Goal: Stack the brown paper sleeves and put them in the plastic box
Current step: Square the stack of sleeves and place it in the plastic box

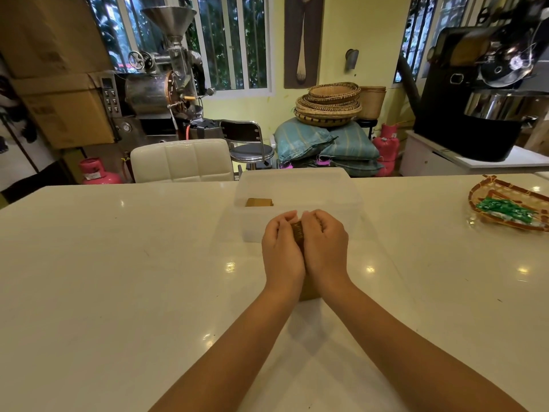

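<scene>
A stack of brown paper sleeves (298, 237) stands on edge between my two hands, just in front of the plastic box. My left hand (282, 251) presses it from the left and my right hand (325, 248) from the right, fingers curled over the top. Only the stack's top edge and a bit of its lower end near my wrists show. The translucent plastic box (350, 200) stands on the white table behind my hands. Inside it, at the back left, lies another bundle of brown sleeves (259, 202).
A woven tray (487, 191) with green packets sits on the table at the far right. Beyond the table's far edge are a white chair (182, 160), a stool, sacks, baskets and roasting machines.
</scene>
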